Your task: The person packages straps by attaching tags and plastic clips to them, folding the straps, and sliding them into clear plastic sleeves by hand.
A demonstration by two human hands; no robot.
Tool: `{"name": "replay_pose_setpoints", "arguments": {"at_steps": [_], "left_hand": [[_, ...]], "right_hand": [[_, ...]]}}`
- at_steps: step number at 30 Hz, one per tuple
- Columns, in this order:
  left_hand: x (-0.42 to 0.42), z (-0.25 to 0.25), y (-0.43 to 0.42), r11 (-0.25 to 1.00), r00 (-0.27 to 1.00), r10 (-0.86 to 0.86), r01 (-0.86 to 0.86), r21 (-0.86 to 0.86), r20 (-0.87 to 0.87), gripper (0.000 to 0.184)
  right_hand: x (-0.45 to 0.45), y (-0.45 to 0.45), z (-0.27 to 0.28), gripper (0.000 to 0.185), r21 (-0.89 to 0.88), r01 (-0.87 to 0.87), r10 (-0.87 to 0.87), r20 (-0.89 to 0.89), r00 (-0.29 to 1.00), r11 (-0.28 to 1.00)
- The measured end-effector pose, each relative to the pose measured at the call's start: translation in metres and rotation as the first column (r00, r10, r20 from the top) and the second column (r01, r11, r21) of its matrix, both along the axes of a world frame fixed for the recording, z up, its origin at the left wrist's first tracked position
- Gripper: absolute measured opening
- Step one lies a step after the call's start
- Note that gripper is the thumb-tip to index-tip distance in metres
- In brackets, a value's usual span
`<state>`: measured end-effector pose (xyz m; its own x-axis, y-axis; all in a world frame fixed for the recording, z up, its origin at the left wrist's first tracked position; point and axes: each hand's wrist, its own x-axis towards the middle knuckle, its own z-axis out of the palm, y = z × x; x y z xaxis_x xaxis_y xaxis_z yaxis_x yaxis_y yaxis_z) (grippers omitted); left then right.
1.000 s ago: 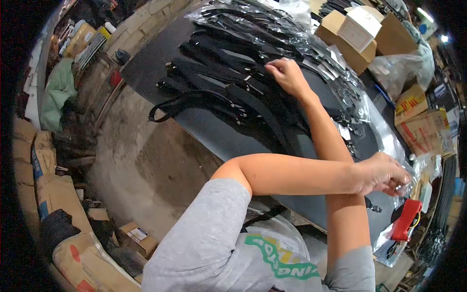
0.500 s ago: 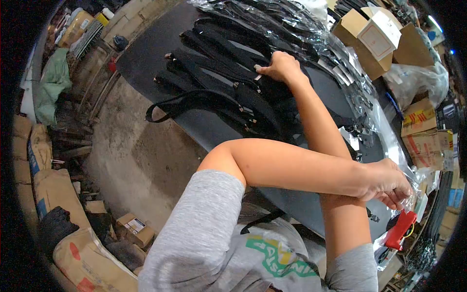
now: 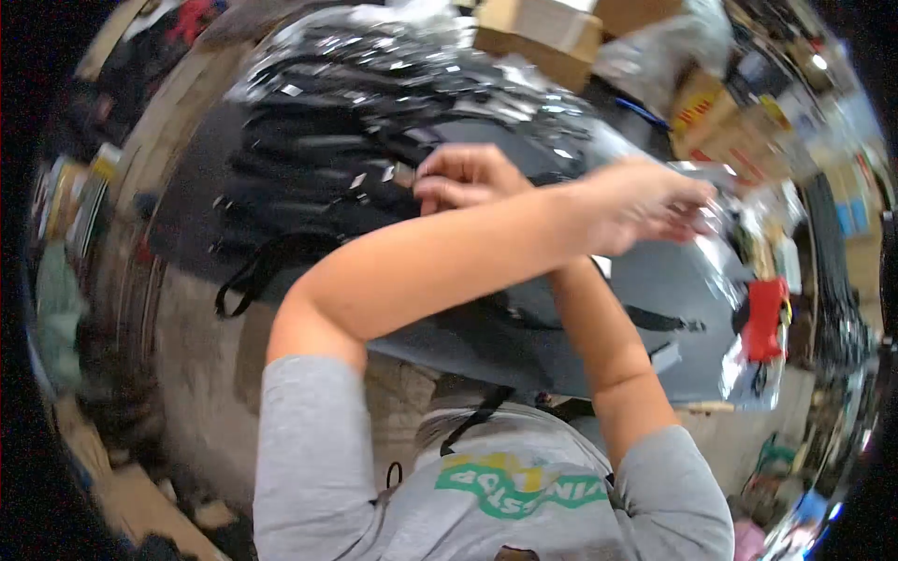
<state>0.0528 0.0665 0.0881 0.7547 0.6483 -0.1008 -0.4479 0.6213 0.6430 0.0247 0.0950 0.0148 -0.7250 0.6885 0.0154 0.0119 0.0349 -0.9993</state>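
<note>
My arms are crossed, the left one over the right. My left hand [image 3: 655,208], blurred by motion, is at the right over the dark table [image 3: 599,346], its fingers closed at a glinting piece of clear plastic [image 3: 718,208]. My right hand [image 3: 468,178] is curled over the black straps [image 3: 309,173], fingertips beside a small tag or metal fitting [image 3: 402,176]; what they grip is too blurred to tell. One strap with a buckle [image 3: 655,321] lies to the right of my right forearm.
Plastic-wrapped black straps [image 3: 374,65] line the far side of the table. A red tool [image 3: 765,320] lies near its right end. Open cardboard boxes [image 3: 538,33] and a yellow-printed carton [image 3: 702,117] stand behind. More cardboard [image 3: 140,510] is at the lower left.
The view has turned, shifting the table leftward and up. My left hand has moved inward, away from the red tool and nearer my right hand. My right hand's fingers are now more curled.
</note>
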Motion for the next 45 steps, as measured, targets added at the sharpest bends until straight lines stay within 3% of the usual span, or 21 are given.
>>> {"name": "replay_pose_setpoints", "arguments": {"at_steps": [1, 3, 4, 6, 8, 10, 12, 17, 22, 30, 32, 36, 40, 45], "left_hand": [[0.002, 0.002, 0.005, 1.000, 1.000, -0.011, 0.011, 0.008, -0.017, 0.020], [0.007, 0.003, 0.007, 0.999, 0.998, -0.036, 0.037, 0.034, -0.050, 0.023], [0.010, 0.003, 0.007, 0.997, 0.997, -0.045, 0.049, 0.053, -0.062, 0.025], [0.019, -0.007, 0.004, 0.994, 0.996, -0.079, 0.083, 0.075, -0.050, 0.024], [0.030, -0.011, -0.006, 0.999, 0.998, -0.044, 0.044, -0.011, -0.037, 0.023], [0.043, -0.012, -0.020, 0.997, 0.997, -0.070, 0.070, -0.017, -0.036, 0.022], [0.058, -0.011, -0.034, 0.998, 0.999, -0.043, 0.042, -0.045, -0.022, 0.021], [0.091, -0.017, -0.054, 1.000, 0.999, -0.019, 0.020, 0.010, -0.039, 0.021], [0.107, -0.025, -0.062, 0.999, 0.996, -0.001, 0.005, 0.041, -0.093, 0.021], [0.116, -0.030, -0.082, 0.986, 0.991, 0.070, -0.051, 0.161, -0.117, 0.021], [0.118, -0.036, -0.088, 0.946, 0.976, 0.199, -0.168, 0.278, -0.088, 0.023], [0.115, -0.050, -0.095, 0.854, 0.943, 0.321, -0.247, 0.458, -0.090, 0.020], [0.109, -0.052, -0.095, 0.881, 0.956, 0.287, -0.239, 0.408, -0.060, 0.021], [0.104, -0.054, -0.091, 0.917, 0.984, 0.155, -0.110, 0.383, -0.089, 0.021]], "right_hand": [[0.027, -0.008, -0.019, 0.013, 0.224, 0.015, 0.010, -0.110, 0.994, 0.974], [0.083, -0.077, 0.013, 0.013, 0.304, 0.172, -0.222, 0.137, 0.965, 0.937], [0.094, -0.100, 0.037, 0.013, -0.023, 0.288, -0.278, 0.195, 0.941, 0.957], [0.133, -0.138, 0.046, 0.013, 0.034, 0.399, -0.396, 0.215, 0.893, 0.917], [0.166, -0.171, 0.053, 0.012, 0.073, 0.696, -0.700, 0.079, 0.710, 0.714], [0.187, -0.194, 0.067, 0.012, 0.074, 0.851, -0.850, -0.051, 0.524, 0.520], [0.201, -0.205, 0.069, 0.012, 0.167, 0.925, -0.925, -0.114, 0.361, 0.341], [0.220, -0.218, 0.067, 0.013, 0.131, 0.971, -0.947, -0.228, 0.227, 0.201], [0.232, -0.222, 0.067, 0.014, 0.087, 0.986, -0.952, -0.260, 0.163, 0.145], [0.241, -0.217, 0.052, 0.017, 0.060, 0.986, -0.951, -0.264, 0.163, 0.153], [0.242, -0.216, 0.051, 0.017, 0.060, 0.986, -0.952, -0.257, 0.168, 0.158], [0.241, -0.215, 0.048, 0.017, -0.041, 0.981, -0.956, -0.234, 0.177, 0.191], [0.243, -0.214, 0.039, 0.017, -0.090, 0.974, -0.943, -0.281, 0.176, 0.208], [0.240, -0.211, 0.027, 0.019, -0.047, 0.968, -0.944, -0.240, 0.229, 0.247]]}}
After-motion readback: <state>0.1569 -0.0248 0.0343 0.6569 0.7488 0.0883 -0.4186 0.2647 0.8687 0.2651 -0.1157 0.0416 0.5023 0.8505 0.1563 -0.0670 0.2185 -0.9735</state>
